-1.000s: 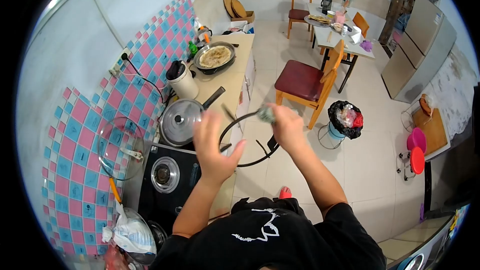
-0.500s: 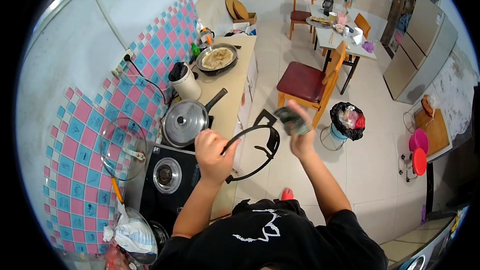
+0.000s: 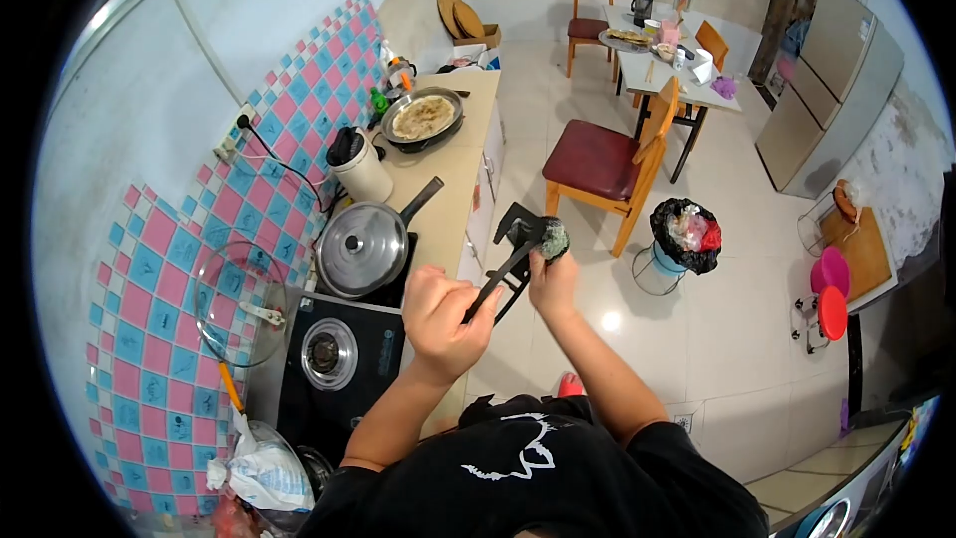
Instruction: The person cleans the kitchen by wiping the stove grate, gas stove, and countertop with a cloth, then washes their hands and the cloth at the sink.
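Note:
My left hand is closed around one side of a black gas stove pan support, a ring with prongs, lifted off the counter in front of my body. The ring is turned nearly edge-on. In my right hand a greyish-green scouring pad is gripped and pressed against the far end of the pan support. Left of my hands, the gas stove shows a bare burner with no support over it.
A lidded pan stands at the stove's far side. Beyond it are a white kettle-like container and a pan with a flatbread. A wooden chair and a bagged bin stand on the floor to the right.
The pan support has tilted from facing me to nearly edge-on. My right hand has moved left and brought the scouring pad onto it; before, the pad was blurred and to its right.

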`<action>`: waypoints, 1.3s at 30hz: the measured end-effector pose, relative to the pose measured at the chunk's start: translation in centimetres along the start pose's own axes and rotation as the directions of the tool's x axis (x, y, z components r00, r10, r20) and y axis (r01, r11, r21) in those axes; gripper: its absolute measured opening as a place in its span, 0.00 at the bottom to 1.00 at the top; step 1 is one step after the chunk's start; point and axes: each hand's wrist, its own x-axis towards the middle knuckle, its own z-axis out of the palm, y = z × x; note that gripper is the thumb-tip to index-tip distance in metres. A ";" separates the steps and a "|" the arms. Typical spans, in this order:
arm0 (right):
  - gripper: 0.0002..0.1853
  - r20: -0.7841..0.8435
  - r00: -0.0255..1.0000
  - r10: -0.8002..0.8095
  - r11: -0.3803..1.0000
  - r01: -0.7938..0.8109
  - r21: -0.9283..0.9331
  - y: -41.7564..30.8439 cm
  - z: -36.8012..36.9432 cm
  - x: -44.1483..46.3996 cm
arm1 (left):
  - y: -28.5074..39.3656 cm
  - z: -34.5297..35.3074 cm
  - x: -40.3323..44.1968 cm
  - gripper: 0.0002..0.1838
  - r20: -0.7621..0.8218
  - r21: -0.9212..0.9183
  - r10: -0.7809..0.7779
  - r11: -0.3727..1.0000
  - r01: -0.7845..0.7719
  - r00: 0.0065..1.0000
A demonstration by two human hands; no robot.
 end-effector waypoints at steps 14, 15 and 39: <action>0.23 -0.046 0.967 -0.250 0.968 0.251 0.026 -0.8 0.7 0.6 | -1.5 -1.1 0.8 0.14 -0.057 -0.008 -0.041 0.999 0.040 0.998; 0.21 0.085 0.993 -0.077 0.996 0.073 0.042 0.2 0.7 -0.6 | -1.5 -1.2 0.6 0.13 -0.086 -0.012 -0.020 1.000 0.019 0.996; 0.17 0.942 0.335 -0.031 0.971 0.232 -0.051 -7.8 -5.7 6.2 | -3.9 -3.4 0.4 0.16 0.406 -0.368 0.382 0.900 -0.234 0.830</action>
